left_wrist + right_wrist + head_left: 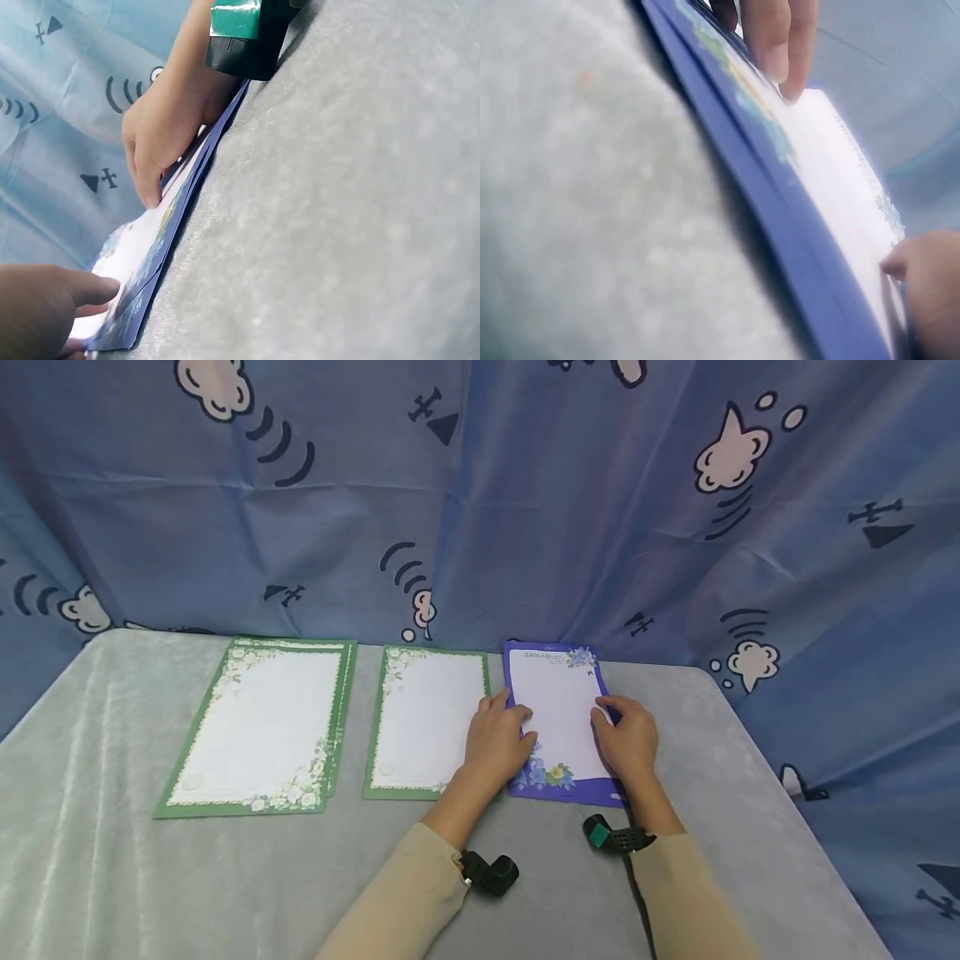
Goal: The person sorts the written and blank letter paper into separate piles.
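Note:
A small stack of purple-bordered floral writing paper (562,710) lies on the table, its top sheet slightly out of line with the purple one beneath. My left hand (498,737) holds it at the left edge, with thumb and forefinger over the white face. At the opposite edge my right hand (632,735) grips the paper between thumb and fingers. In the left wrist view, layered purple edges (176,229) show between the two hands. The right wrist view has the left hand's fingers (776,52) touching the sheet near its printed flowers. Fingertips under the paper are hidden.
Left of the hands lies a green-bordered floral sheet (427,727). Farther left is a pile of similar green-bordered sheets (258,727), slightly fanned. A grey plush cloth (247,893) covers the table. Behind hangs a blue printed curtain (510,527). A black cable (639,902) runs by the right forearm.

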The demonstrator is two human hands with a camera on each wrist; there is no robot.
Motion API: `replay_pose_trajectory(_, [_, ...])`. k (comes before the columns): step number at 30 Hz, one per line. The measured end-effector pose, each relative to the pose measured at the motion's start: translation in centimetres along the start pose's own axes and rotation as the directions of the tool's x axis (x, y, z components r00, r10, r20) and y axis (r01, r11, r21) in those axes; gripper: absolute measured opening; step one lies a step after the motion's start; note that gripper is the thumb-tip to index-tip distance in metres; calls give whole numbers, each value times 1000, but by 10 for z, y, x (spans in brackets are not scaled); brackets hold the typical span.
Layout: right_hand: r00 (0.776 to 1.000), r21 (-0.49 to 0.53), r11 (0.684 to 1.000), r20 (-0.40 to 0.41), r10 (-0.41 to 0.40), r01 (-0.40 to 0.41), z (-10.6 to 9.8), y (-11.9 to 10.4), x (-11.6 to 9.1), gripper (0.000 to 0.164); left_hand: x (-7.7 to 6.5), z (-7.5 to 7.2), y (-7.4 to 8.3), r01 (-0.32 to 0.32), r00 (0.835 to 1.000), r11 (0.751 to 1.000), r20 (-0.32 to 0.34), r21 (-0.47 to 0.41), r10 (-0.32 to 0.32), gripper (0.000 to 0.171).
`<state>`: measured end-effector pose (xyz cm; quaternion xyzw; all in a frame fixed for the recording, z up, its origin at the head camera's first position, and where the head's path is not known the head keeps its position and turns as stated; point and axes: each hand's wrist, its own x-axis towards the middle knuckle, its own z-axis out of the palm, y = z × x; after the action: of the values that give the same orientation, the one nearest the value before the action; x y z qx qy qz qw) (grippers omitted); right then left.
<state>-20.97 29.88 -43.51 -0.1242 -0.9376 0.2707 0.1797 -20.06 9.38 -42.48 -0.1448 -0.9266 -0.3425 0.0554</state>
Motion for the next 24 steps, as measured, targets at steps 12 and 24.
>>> replay_pose_trajectory(12, [1000, 4, 1000, 9, 23, -23, 2, -5, 1, 33, -6, -14, 10, -4, 988, 996, 152, 85, -9, 39])
replay_pose_trajectory(24, [1000, 10, 1000, -4, -8, 8, 2, -3, 1, 32, -20, -58, 16, -139, 905, 980, 419, 141, 68, 49])
